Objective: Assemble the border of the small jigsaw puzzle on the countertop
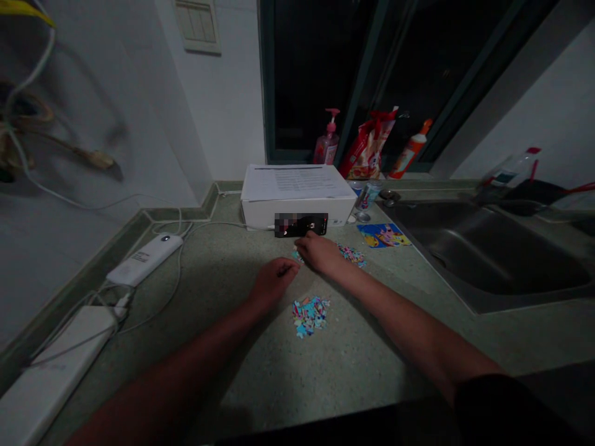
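Note:
Small colourful jigsaw pieces lie on the counter in a near pile (310,316) and a far pile (352,254). My right hand (320,253) reaches over the counter between the far pile and a few pale teal pieces (297,254), its fingertips pressed down on those pieces. Just left of it, my left hand (275,279) hovers with fingers curled and thumb against the forefinger; whatever is in the pinch is too small to tell. Behind both hands a phone (301,225) leans sideways against a white box (260,210). A picture card (383,235) lies flat to the right.
At the right is a metal sink (469,248). A can (370,194), a pump bottle (326,145), a red bag (369,148) and an orange-capped bottle (410,152) stand at the back. A white power bank (145,259), cables and a long white block (60,371) occupy the left.

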A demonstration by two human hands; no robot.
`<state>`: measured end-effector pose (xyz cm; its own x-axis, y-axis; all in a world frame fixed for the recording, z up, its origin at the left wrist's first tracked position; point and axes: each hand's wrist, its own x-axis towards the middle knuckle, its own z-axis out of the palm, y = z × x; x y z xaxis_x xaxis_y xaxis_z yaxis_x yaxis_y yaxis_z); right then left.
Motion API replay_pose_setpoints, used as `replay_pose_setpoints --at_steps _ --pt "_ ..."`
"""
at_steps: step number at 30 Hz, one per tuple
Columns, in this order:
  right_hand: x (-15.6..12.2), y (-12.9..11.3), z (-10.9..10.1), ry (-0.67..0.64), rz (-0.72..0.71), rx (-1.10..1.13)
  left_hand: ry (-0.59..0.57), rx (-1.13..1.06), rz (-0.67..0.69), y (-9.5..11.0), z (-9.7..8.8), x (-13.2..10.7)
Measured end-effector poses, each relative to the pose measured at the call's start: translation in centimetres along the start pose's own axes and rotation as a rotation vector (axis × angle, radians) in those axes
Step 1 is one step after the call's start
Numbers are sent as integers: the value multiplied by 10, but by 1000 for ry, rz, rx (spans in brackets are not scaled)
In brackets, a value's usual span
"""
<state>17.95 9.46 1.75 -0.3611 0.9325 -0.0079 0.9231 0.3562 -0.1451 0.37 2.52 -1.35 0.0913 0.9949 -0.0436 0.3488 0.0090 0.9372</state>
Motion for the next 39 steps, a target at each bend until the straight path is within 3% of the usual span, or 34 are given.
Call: replay_pose_setpoints --at_steps 9,16,23,30,33,37,39 --pt "-14 18 4 76 8 60 -5 -13 32 -5 1 1" --pt "-52 32 0 132 -35 75 0 -47 54 -4 1 2" --pt "-102 23 9 35 -251 153 3 -49 57 -3 0 -1" --pt "-109 33 10 -20 -367 278 15 58 115 -7 2 -3" --pt "-110 41 8 18 -380 338 -23 191 255 -9 4 -11" --pt "-112 65 9 246 -249 320 -180 389 630 -4 8 -30" --pt "-114 82 12 355 -156 278 -290 473 720 0 13 -39"
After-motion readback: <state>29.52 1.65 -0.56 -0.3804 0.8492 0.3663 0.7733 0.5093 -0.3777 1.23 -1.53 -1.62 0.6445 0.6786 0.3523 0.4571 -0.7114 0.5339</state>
